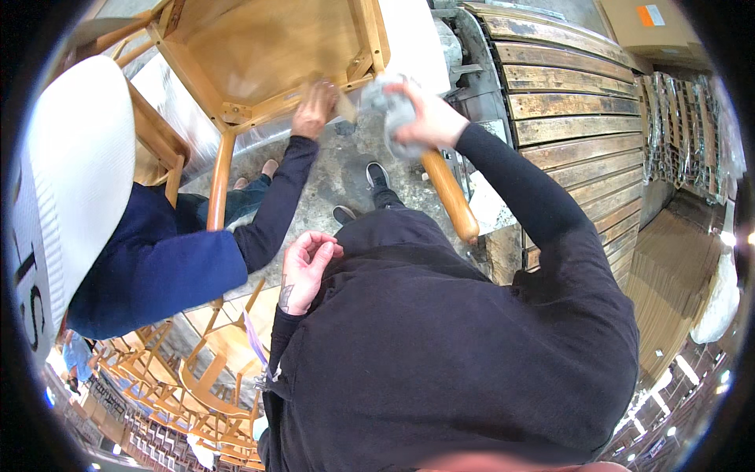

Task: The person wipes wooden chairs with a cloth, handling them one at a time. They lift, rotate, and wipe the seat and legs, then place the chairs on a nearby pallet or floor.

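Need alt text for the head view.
Right hand holding a blurred grey rag at one leg of an upturned wooden chair. The left hand, loosely curled, appears empty near the waist; a co-worker's hand is at the seat frame.

A platform of worn wooden slats (574,80) stretches across the upper right, beside grey concrete flooring (316,189). Beyond it sit a cardboard box (621,25) bearing an orange-and-white label and a stack of slatted wood (684,134) wrapped in clear film. Further down the right side are layered brown sheets (668,275) and a white bundle (717,305). Light wooden chairs (206,387) crowd the lower left, near a distant person in light blue (77,355).
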`<state>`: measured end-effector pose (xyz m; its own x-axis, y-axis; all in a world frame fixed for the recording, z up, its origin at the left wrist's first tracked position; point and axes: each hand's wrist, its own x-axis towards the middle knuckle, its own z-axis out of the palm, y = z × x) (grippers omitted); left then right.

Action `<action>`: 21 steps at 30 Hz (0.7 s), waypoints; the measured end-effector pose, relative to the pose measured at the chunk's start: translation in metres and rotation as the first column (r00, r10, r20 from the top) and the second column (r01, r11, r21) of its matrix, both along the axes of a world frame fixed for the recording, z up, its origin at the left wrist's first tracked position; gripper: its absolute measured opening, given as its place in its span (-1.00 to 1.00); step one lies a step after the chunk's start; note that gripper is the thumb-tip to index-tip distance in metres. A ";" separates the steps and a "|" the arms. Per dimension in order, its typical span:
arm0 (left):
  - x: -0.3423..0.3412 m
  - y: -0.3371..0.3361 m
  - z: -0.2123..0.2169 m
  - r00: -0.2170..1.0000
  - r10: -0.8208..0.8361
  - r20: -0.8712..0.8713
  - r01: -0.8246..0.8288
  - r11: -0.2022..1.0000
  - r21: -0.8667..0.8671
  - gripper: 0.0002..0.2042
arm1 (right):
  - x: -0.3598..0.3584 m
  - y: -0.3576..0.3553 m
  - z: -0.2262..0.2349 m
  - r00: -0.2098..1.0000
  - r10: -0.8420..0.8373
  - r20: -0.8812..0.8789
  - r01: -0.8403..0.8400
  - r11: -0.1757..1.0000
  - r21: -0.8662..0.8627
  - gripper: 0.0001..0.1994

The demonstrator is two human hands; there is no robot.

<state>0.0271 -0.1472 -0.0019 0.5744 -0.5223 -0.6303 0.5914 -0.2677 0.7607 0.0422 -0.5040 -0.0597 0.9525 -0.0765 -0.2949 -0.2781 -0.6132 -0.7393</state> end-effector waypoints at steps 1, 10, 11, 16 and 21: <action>-0.001 0.003 -0.001 1.000 -0.009 -0.018 0.008 0.999 -0.036 -0.91 | 0.025 0.002 -0.017 0.986 -0.161 0.036 0.159 0.986 0.046 -0.11; -0.015 0.053 -0.003 0.993 0.054 -0.105 -0.063 0.994 -0.084 -0.91 | 0.021 -0.046 -0.031 0.720 -0.278 -0.636 0.554 0.782 0.286 -0.27; -0.015 0.059 -0.006 0.989 0.083 -0.123 -0.094 0.992 -0.079 -0.91 | -0.007 -0.051 -0.020 0.705 -0.218 -0.675 0.591 0.707 0.389 -0.32; -0.006 0.068 -0.020 0.977 0.116 -0.177 -0.126 0.991 -0.042 -0.87 | -0.118 -0.035 0.051 0.740 -0.244 -0.627 0.666 0.141 0.732 -0.51; 0.002 0.012 -0.005 0.978 -0.150 -0.147 0.123 0.976 -0.181 -0.89 | -0.114 0.007 0.031 0.728 -0.118 -0.676 0.666 -0.115 0.737 -0.62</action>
